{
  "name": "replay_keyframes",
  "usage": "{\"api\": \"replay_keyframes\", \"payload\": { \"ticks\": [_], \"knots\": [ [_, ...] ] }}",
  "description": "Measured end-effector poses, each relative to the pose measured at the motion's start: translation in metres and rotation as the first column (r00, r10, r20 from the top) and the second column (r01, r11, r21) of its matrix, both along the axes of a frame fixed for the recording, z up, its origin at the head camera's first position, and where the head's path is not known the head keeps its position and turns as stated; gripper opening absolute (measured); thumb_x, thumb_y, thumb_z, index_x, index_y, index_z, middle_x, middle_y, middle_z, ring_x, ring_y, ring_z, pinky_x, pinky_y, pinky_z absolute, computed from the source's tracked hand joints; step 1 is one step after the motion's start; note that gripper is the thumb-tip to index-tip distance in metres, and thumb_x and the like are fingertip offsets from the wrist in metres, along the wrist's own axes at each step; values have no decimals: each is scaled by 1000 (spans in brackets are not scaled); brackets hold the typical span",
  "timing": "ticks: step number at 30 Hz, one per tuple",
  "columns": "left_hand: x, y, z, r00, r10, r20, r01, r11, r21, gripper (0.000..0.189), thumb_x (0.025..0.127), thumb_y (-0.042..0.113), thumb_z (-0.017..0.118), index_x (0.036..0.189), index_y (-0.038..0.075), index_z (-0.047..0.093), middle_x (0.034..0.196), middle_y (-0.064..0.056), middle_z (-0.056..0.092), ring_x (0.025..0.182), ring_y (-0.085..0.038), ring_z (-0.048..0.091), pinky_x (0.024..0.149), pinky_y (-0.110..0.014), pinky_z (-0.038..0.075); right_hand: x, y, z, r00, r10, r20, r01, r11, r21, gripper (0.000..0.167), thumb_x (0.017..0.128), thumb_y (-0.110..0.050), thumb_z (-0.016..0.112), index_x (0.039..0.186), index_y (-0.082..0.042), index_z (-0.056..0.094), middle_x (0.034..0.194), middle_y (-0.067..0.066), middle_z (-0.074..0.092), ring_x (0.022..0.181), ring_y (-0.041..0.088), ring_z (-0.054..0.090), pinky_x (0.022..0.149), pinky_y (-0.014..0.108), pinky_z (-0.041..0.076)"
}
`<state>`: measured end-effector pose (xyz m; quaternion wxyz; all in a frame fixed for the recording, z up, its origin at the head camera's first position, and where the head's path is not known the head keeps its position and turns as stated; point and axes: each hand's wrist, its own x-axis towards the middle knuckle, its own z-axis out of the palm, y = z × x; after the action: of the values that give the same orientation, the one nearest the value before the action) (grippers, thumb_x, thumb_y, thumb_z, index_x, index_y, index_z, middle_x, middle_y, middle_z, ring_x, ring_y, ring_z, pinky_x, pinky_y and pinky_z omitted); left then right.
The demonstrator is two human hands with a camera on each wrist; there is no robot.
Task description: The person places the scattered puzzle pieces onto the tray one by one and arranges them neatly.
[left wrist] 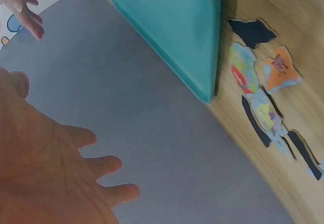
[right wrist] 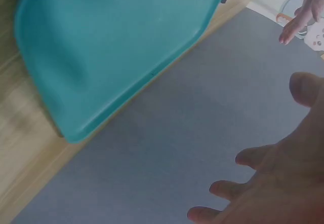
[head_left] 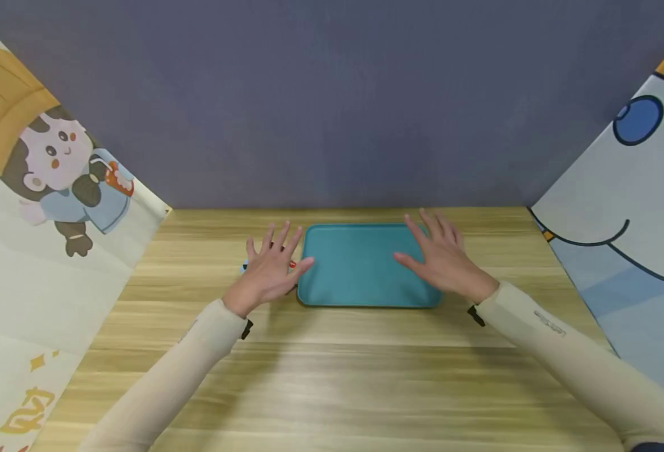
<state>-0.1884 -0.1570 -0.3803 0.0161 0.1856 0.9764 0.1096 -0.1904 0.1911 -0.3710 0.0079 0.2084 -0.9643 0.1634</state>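
A teal rectangular tray (head_left: 360,267) lies on the wooden table with nothing in it. My left hand (head_left: 270,271) hovers at its left edge, fingers spread and holding nothing. Beneath that hand, mostly hidden by it in the head view, lie several flat, irregular puzzle pieces. The left wrist view shows them beside the tray: an orange piece (left wrist: 281,71), a multicoloured piece (left wrist: 244,69) with green and red, and a black piece (left wrist: 253,32). Over the tray's right side my right hand (head_left: 444,262) is held with its fingers spread, gripping nothing.
The wooden table (head_left: 354,383) extends toward me in front of the tray. A grey-blue panel (head_left: 343,107) rises behind it. Cartoon-printed panels stand on the left (head_left: 38,276) and right (head_left: 586,207).
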Motion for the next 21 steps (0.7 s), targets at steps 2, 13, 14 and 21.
{"api": "replay_keyframes", "payload": {
  "ticks": [2,13,14,21],
  "knots": [
    [-1,-2,-3,1000,7,1,-7,1000,1,76,92,68,19,153,23,9,157,-9,4,141,-35,-5,101,-68,-3,1,3,-3,1000,-5,11,5,1000,-3,80,94,-58,42,153,-14,11,155,18,2,138,44,-4,102,65,3],
    [-12,-18,-19,997,71,24,-72,996,46,69,97,55,32,152,17,14,152,-18,16,137,-42,10,98,-69,11,4,22,-17,999,-16,51,17,1000,-17,80,94,-56,43,152,-12,11,154,21,4,137,45,-3,100,67,2],
    [-13,-19,-20,997,66,36,-68,996,55,69,98,54,34,152,17,14,152,-18,17,137,-42,11,97,-69,12,5,22,-19,998,-16,56,17,1000,-18,80,94,-56,43,153,-12,11,154,21,4,137,45,-3,100,67,2],
    [-24,-31,-30,993,43,114,-49,997,52,68,95,43,52,149,9,26,143,-18,31,132,-39,21,94,-66,19,7,24,-31,992,-16,122,19,1000,-21,89,89,-55,55,151,-7,14,152,24,10,135,48,5,98,69,5]
  ]
}}
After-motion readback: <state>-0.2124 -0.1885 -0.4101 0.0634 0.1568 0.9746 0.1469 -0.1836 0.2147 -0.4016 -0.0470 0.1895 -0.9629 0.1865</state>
